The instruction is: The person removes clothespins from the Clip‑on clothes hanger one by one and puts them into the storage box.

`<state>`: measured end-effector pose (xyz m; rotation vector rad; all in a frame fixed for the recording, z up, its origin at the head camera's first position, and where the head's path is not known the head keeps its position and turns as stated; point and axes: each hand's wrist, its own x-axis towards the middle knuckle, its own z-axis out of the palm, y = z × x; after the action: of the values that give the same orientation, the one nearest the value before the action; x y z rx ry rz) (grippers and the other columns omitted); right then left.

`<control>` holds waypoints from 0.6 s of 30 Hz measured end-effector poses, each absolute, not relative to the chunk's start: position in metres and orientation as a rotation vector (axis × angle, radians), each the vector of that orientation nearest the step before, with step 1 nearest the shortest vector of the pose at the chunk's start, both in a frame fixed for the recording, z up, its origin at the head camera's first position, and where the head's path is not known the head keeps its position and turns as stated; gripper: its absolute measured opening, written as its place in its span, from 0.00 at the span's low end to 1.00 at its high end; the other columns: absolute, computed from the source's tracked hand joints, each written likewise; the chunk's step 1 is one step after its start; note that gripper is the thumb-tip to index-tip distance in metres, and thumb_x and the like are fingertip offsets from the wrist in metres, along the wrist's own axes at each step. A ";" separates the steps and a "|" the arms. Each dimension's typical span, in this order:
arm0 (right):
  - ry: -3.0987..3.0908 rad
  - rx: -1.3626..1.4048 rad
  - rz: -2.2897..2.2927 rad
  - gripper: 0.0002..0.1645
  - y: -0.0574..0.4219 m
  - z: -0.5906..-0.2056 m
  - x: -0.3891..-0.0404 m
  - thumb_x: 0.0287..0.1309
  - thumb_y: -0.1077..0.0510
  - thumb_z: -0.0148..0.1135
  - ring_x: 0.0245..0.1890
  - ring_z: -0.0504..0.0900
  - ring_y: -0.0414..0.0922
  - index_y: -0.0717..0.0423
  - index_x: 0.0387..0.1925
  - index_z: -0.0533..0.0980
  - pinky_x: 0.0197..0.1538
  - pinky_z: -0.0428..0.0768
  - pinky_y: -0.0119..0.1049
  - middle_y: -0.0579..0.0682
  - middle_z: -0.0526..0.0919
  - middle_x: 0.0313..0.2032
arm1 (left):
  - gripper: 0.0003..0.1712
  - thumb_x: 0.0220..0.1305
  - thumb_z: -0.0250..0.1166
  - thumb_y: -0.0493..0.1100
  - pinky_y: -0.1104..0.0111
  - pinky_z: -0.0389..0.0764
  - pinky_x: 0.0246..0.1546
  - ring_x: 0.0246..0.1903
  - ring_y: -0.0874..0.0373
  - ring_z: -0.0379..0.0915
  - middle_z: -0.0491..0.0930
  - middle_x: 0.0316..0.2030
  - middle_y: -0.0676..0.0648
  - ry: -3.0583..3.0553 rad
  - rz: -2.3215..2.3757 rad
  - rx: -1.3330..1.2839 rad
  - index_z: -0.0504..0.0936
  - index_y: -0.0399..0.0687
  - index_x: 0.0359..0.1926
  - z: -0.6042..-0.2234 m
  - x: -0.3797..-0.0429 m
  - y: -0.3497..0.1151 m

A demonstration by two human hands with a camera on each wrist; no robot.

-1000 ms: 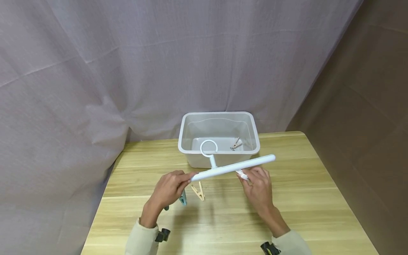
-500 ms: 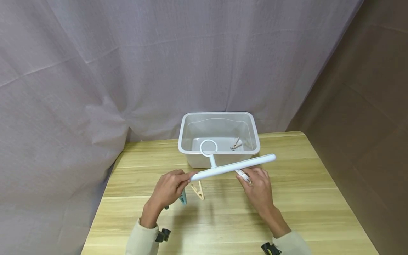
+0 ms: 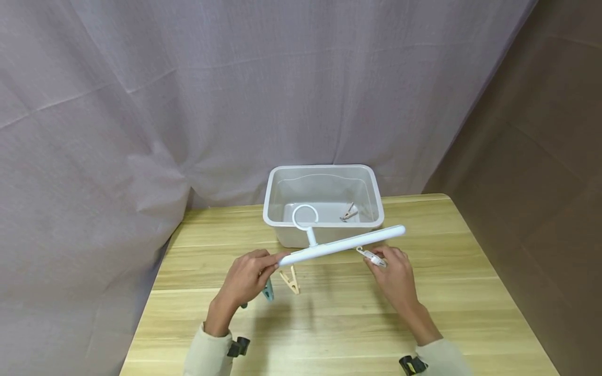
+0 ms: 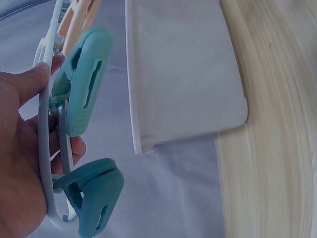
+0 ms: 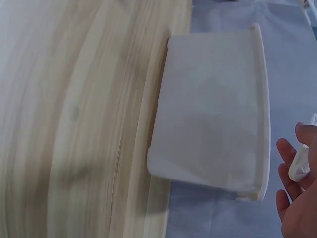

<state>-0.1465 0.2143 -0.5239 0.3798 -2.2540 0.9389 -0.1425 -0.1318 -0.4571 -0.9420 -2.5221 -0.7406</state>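
My left hand (image 3: 246,277) grips the left end of a pale blue-white clip hanger (image 3: 343,245), held tilted above the table with its ring hook upward. Two teal clothespins (image 4: 91,82) and a peach clothespin (image 4: 79,25) dangle from its frame in the left wrist view. To the right, my right hand (image 3: 395,274) pinches a white clothespin (image 3: 373,257) between thumb and fingers, just below the bar. A small gap seems to lie between that clothespin and the hanger. Only part of the white clothespin shows in the right wrist view.
A grey plastic bin (image 3: 324,168) stands at the table's back edge, behind the hanger. Inside it lies a brownish clothespin (image 3: 349,212). The wooden table (image 3: 470,313) reaches to a grey curtain (image 3: 301,78) behind, with a brown drape (image 3: 541,156) at the right.
My right hand has moved to the right with the white clothespin, coming away from the hanger's underside. The hanger and left hand have shifted slightly left.
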 end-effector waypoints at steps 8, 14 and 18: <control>-2.293 0.328 0.915 0.21 0.224 -0.515 -0.176 0.40 0.69 0.81 0.39 0.82 0.63 0.69 0.38 0.81 0.47 0.75 0.58 0.63 0.85 0.35 | 0.20 0.62 0.70 0.37 0.68 0.73 0.23 0.22 0.64 0.67 0.77 0.26 0.54 -2.510 -0.736 -0.958 0.87 0.52 0.55 -0.455 -0.141 -0.132; -2.282 0.343 0.991 0.15 0.230 -0.504 -0.198 0.44 0.71 0.76 0.37 0.81 0.58 0.62 0.37 0.84 0.43 0.74 0.53 0.57 0.86 0.35 | 0.20 0.62 0.70 0.37 0.68 0.73 0.23 0.22 0.64 0.66 0.77 0.26 0.54 -2.512 -0.746 -0.958 0.86 0.51 0.56 -0.454 -0.141 -0.133; -2.285 0.384 0.958 0.12 0.238 -0.498 -0.213 0.50 0.67 0.74 0.37 0.79 0.58 0.62 0.39 0.82 0.45 0.69 0.54 0.57 0.86 0.35 | 0.20 0.62 0.70 0.37 0.70 0.71 0.22 0.21 0.65 0.64 0.77 0.26 0.54 -2.512 -0.759 -0.951 0.87 0.52 0.56 -0.454 -0.140 -0.133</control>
<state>-0.2133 0.2379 -0.4985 0.3839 -2.2853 0.9576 -0.1402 -0.1333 -0.4535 -0.9508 -2.5122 -0.7591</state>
